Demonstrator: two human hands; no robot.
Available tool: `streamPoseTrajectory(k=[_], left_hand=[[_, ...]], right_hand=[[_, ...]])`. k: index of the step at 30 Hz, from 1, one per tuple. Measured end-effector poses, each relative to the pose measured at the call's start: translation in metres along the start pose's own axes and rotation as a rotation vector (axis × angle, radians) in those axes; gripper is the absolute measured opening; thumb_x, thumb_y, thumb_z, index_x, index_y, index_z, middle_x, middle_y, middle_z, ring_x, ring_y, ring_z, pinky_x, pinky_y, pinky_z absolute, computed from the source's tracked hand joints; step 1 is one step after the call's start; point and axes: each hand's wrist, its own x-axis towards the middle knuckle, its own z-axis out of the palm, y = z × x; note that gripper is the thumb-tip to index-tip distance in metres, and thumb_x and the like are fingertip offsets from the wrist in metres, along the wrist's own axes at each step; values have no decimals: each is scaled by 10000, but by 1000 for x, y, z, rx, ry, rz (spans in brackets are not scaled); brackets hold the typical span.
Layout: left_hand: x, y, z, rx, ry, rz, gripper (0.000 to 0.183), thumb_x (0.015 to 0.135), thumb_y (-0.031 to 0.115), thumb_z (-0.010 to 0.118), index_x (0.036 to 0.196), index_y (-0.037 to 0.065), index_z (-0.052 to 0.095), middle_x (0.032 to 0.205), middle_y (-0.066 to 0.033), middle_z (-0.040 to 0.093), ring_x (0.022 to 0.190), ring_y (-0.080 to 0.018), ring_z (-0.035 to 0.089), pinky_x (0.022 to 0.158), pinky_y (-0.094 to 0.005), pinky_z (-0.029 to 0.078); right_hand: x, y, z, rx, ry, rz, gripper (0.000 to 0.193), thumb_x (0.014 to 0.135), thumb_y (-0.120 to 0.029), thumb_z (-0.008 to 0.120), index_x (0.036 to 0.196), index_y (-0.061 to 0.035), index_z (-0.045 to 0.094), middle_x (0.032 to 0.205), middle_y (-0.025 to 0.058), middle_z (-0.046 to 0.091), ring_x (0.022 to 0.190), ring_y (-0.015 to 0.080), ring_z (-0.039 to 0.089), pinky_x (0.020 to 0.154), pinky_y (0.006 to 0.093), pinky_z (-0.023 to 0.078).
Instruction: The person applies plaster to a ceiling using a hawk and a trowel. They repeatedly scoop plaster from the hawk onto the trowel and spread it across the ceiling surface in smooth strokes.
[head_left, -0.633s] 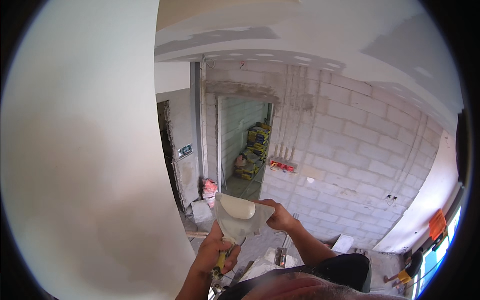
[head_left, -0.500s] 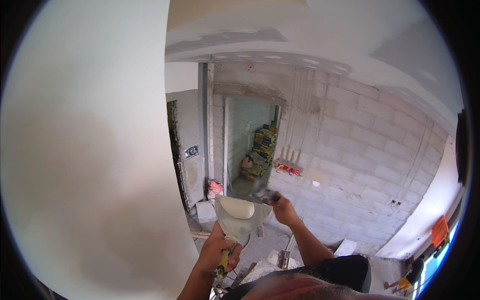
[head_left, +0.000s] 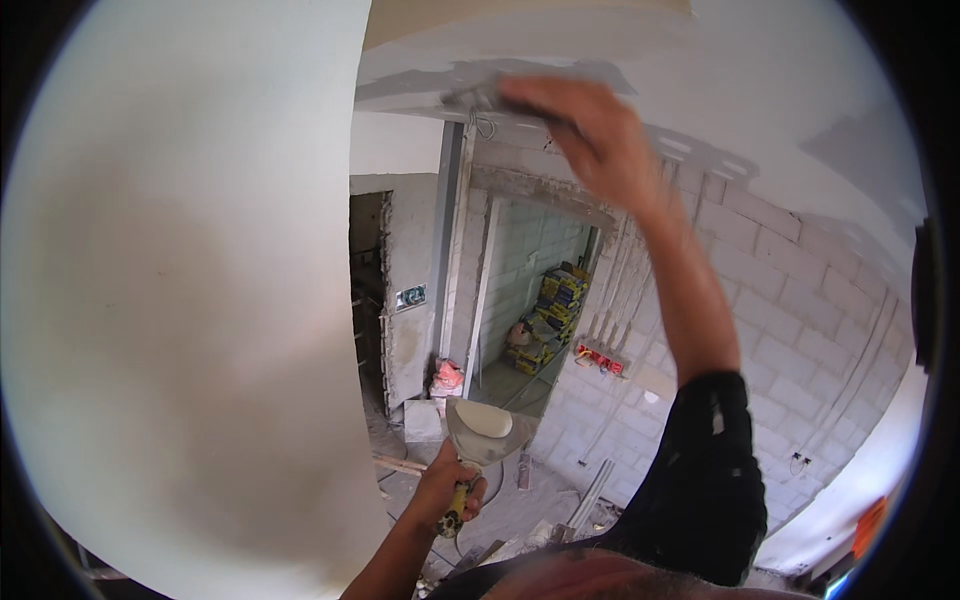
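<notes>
- Six o'clock: my left hand (head_left: 450, 492) grips a scraper (head_left: 487, 451) face-up, likely so white paste (head_left: 484, 420) won't slide.
- One o'clock: my right hand (head_left: 605, 130) clutches a blurry dark tool (head_left: 545, 117).

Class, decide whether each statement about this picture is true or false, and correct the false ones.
1. The left hand holds a scraper bearing a white lump. True.
2. The right hand is empty. False: it holds a blurred dark tool.
3. Stacked bags show through the doorway. True.
4. The red wall boxes are left of the doorway. False: they are to its right.
5. The right sleeve is black. True.
</notes>
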Motion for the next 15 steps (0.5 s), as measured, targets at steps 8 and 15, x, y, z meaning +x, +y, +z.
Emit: streamPoseTrajectory(k=[8, 15], left_hand=[[21, -36, -39, -44, -26, -48, 525, 872, 45, 423, 1379, 137, 323, 1148, -164, 545, 518, -161, 475, 378, -293, 417], [27, -45, -43, -100, 65, -61, 572, 866, 52, 420, 1422, 136, 312, 1202, -155, 545, 521, -168, 465, 375, -291, 394]], right_hand=[[150, 52, 43, -423, -288, -338, 282, 859, -3, 589, 1046, -118, 767, 1113, 66, 740, 1100, 244, 654, 1055, 418, 414], [204, 95, 135, -660, -467, -293, 321, 873, -69, 570, 1047, -234, 783, 1125, 20, 740, 1141, 202, 639, 1106, 444, 364]])
